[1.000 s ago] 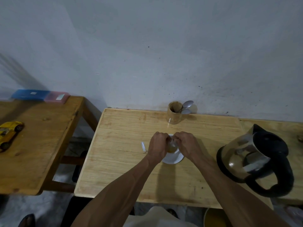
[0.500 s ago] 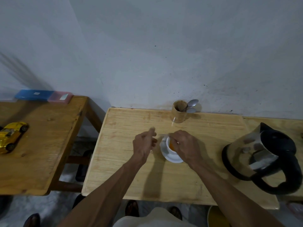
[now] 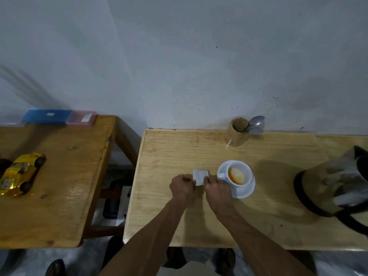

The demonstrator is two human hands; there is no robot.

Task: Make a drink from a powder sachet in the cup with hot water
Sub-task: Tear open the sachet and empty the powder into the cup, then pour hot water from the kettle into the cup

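Sachet (image 3: 200,176) sat pinched between your left hand (image 3: 182,186) and right hand (image 3: 216,189), low over the table (image 3: 278,206) just left of the cup (image 3: 238,173). You probably gripped both sides to tear or fold it. Orange powder lay in the cup. No writing could be read.

White sachet (image 3: 200,176), white cup (image 3: 237,173) with orange powder (image 3: 236,175), yellow toy car (image 3: 21,173)
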